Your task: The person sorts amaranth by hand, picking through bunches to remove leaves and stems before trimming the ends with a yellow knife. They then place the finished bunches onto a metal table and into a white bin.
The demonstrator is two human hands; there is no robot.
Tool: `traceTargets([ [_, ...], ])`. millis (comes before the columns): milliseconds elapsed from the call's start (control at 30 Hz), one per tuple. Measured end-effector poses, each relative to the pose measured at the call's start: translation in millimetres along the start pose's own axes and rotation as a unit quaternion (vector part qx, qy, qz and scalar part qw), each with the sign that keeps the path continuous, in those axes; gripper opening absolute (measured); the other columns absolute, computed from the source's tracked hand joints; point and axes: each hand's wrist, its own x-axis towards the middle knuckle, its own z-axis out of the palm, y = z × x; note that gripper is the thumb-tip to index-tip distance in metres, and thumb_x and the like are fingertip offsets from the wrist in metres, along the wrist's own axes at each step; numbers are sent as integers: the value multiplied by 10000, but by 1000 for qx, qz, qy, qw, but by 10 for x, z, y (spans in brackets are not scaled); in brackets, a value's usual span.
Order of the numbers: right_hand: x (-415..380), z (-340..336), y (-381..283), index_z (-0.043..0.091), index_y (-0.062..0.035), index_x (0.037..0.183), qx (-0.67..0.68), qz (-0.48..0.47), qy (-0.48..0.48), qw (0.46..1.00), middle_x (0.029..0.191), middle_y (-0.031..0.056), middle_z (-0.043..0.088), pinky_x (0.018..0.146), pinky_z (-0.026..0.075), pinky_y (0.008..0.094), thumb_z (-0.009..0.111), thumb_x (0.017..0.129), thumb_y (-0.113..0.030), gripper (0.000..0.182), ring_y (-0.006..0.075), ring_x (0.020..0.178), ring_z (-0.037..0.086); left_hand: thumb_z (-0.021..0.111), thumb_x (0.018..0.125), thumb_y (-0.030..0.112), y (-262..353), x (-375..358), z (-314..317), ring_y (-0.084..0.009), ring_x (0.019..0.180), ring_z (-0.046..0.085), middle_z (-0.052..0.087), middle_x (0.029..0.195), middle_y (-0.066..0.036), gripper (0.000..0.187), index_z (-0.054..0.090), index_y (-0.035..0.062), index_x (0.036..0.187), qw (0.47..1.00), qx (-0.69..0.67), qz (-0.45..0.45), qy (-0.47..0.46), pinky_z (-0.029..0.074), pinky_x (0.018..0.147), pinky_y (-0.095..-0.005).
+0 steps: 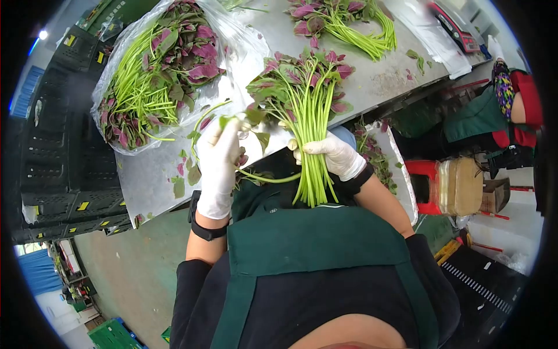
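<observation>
My right hand, in a white glove, is wrapped round a bunch of red amaranth. Its purple and green leaves point away from me and its pale green stems hang down toward my apron. To the left, my left hand, also gloved, is closed with a green amaranth leaf at its fingertips. A loose curved stem runs from beside that hand to the bunch's stems. Further left lies a clear plastic bag with a big heap of amaranth.
On the metal table lies another amaranth bunch, near plastic bags and a red scale. Leaf scraps dot the near edge. Black crates stack at left. A white tray, red stool and another person are at right.
</observation>
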Motion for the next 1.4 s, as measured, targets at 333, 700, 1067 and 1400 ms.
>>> traceTargets([
  [333, -107, 15, -139, 339, 14, 1465, -35, 4, -49, 998, 879, 42, 599, 753, 484, 339, 781, 765, -173, 848, 177, 787, 598, 609, 885, 200, -643, -125, -154, -200, 678, 649, 676, 802, -84, 191, 688, 44, 963, 918, 345, 119, -154, 544, 656, -344],
  [700, -342, 776, -953, 482, 67, 1324, -293, -34, -2, 956, 809, 79, 622, 590, 488, 297, 875, 639, -200, 834, 182, 650, 609, 659, 867, 164, -1263, 305, 1322, -271, 1129, 573, 604, 1243, -174, 353, 606, 58, 1200, 893, 41, 225, -388, 471, 952, -386],
  [1067, 55, 356, -562, 594, -9, 1129, -158, -70, 33, 984, 945, 55, 661, 770, 526, 291, 714, 810, -44, 343, 154, 824, 646, 463, 1026, 393, -693, 59, 331, -217, 1347, 414, 430, 1454, -125, 635, 278, 12, 1500, 900, -151, -59, -405, 327, 1120, -336],
  [1400, 491, 628, -201, 556, -34, 1259, -221, -101, -28, 970, 1043, 37, 638, 850, 505, 309, 754, 804, -58, 498, 147, 953, 614, 772, 813, 165, -776, -179, 206, -166, 1108, 554, 558, 1218, -88, 687, 405, 13, 1374, 971, -31, -19, -237, 456, 945, -319],
])
